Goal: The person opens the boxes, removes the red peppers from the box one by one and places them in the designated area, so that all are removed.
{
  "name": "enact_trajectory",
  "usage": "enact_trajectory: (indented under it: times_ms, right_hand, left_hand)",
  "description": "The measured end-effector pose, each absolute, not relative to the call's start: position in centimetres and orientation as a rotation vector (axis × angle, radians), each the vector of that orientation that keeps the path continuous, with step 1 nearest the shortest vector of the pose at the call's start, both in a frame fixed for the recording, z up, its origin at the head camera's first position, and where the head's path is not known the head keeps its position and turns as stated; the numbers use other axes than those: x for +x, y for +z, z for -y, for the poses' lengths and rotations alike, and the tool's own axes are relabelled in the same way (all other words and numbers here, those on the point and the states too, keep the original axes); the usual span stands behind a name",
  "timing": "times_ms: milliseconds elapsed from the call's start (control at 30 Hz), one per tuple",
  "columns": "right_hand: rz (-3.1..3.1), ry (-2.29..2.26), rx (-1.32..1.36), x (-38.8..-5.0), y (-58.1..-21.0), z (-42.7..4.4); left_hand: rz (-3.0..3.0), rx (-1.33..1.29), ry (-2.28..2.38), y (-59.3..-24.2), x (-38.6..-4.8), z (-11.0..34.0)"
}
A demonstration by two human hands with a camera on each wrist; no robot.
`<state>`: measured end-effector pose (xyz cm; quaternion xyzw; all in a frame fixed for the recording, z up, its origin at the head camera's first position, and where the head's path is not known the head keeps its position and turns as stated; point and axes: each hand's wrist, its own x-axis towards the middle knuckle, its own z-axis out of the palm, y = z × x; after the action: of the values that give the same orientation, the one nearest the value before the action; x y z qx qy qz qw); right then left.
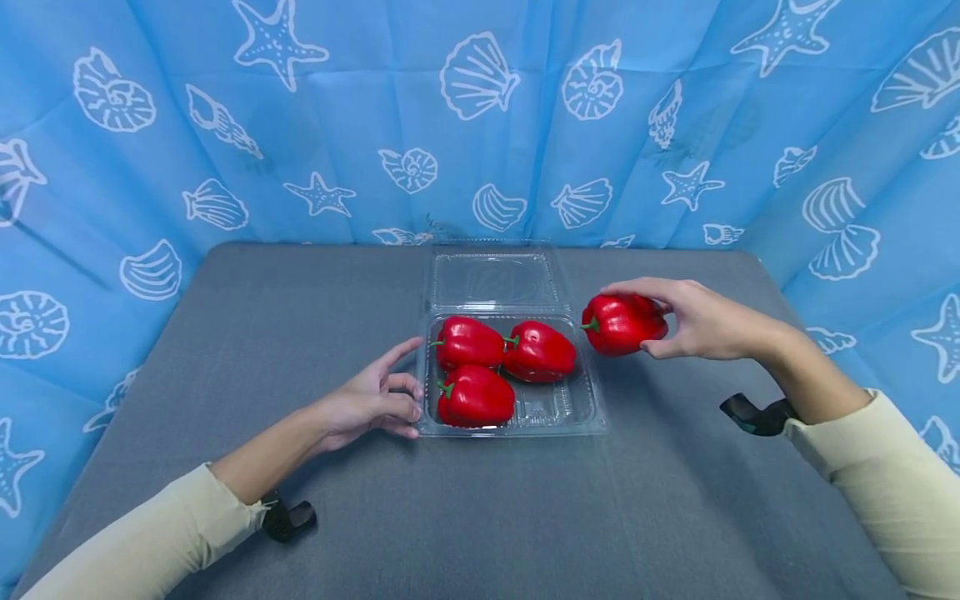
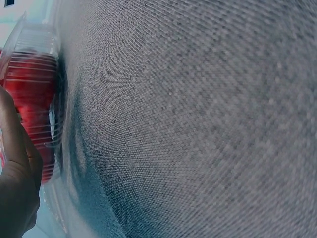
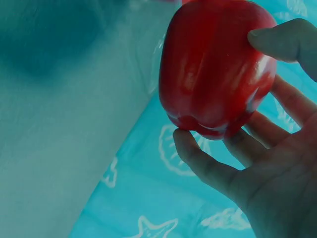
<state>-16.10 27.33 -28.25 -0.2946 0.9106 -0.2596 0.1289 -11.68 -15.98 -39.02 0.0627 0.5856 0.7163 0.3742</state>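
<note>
A person's right hand (image 1: pixel 699 322), its grip clamped between thumb and fingers on a red pepper (image 1: pixel 617 325), holds it just right of the clear container (image 1: pixel 555 407), long axis running sideways, stem end facing the container. The left hand (image 1: pixel 367 406), fingers loosely bent, is at the container's left rim; inside the container sit three more peppers (image 1: pixel 476 397).

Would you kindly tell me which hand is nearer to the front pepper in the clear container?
Left: the left hand is by the left side of the clear container, beside the front pepper. The right hand is farther, past the container's right edge, holding another pepper.
</note>
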Motion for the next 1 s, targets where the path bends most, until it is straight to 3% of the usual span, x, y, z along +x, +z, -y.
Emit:
enact_trajectory:
  times_ms: [1000]
  right_hand:
    - [-2.742, -0.95, -0.367, -21.2, -32.7, -36.2]
  left_hand:
    - [-1.507, 0.123, 1.831, -38.0, -11.9, 15.7]
